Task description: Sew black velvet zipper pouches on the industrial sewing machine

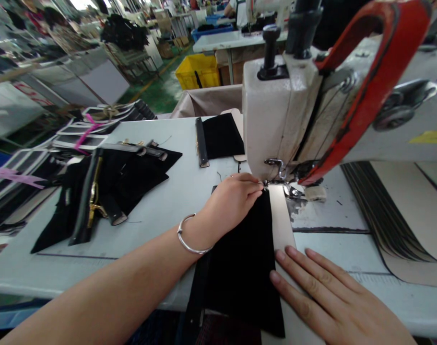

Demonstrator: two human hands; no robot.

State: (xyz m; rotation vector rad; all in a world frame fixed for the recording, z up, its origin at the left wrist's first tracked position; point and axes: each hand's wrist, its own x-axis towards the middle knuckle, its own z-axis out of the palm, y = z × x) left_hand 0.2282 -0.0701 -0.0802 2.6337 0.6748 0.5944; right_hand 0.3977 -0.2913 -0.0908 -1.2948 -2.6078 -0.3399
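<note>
A black fabric piece (243, 268) lies along the left edge of a pale cream strip (282, 220), both running up to the needle area of a white sewing machine (279, 110). My left hand (230, 201), with a silver bracelet at the wrist, pinches the far end of the black fabric close beside the presser foot (292, 190). Flat on the cream strip and the fabric's right edge rests my right hand (322, 292), its fingers spread.
Black pieces with zippers (132, 177) lie on the table's left, beside tied bundles (20, 177). Another black piece (221, 136) sits behind my left hand. Stacked cream panels (405, 211) lie at right. A red lever (380, 86) crosses the machine.
</note>
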